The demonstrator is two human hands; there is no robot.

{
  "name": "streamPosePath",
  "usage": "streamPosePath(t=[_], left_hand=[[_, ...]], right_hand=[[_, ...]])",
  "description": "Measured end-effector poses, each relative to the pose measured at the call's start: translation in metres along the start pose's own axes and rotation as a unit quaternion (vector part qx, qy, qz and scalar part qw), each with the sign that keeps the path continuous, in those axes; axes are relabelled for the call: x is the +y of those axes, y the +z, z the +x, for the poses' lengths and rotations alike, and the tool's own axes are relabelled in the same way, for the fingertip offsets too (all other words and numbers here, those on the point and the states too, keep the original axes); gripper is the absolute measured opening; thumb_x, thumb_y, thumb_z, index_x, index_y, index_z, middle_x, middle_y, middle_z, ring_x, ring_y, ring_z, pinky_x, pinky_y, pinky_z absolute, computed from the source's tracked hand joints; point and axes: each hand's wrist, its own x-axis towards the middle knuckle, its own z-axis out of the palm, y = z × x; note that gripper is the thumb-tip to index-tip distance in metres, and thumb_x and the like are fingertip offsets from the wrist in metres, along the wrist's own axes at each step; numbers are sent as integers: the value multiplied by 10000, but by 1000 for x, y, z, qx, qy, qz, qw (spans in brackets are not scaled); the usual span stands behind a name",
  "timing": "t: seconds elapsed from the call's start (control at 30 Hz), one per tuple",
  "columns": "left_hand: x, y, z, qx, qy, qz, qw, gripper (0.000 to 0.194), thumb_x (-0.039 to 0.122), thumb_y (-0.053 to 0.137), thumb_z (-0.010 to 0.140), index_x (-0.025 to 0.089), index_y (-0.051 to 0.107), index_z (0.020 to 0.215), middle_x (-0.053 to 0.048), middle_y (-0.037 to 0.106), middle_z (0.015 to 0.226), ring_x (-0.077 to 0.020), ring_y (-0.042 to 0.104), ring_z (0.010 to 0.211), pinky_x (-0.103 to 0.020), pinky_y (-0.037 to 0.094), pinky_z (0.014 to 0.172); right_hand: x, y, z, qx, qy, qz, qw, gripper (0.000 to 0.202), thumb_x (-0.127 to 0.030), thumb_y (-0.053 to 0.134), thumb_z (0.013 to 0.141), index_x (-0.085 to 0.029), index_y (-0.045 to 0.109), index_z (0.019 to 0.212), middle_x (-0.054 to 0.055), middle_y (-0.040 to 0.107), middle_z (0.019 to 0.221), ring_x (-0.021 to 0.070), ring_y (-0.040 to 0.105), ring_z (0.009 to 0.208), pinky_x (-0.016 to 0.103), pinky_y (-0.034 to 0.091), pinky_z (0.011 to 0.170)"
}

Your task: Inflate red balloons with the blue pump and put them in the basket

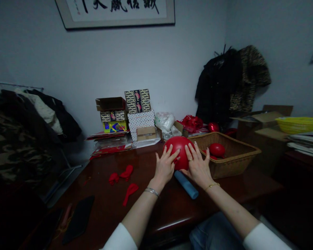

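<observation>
A round, inflated red balloon is held between my two hands above the dark wooden table. My left hand presses on its near left side with the fingers spread over the surface. On the right side, my right hand rests against it the same way, a ring on one finger. Below the balloon a blue cylinder lies slantwise on the table. Several limp, uninflated red balloons are scattered to the left of my left forearm.
To the right stands a wicker basket with a smaller inflated red balloon in it. Stacked boxes, a clear plastic bag and red material line the back. A dark flat object lies front left.
</observation>
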Motion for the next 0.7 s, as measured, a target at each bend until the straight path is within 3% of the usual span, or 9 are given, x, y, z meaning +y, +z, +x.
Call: streamPosePath(t=[0.27,0.7], left_hand=[[23,25,37,9,43,-31,999,545,137,427,872,404,402,1346,9,264,1499,-274,154,1387,-645,131,1044],[63,57,98,16,104,-82,991,478,181,435,890,377,446,1327,-8,292,1489,-283,170,1382,-621,154,1054]], right_hand=[[42,-4,2,0,29,-42,999,1029,-560,597,718,-115,20,1443,165,184,1496,323,33,1383,626,-7,1044],[107,-16,10,27,72,-103,992,949,-546,539,757,-99,57,1440,181,195,1489,325,47,1380,628,-23,1038]])
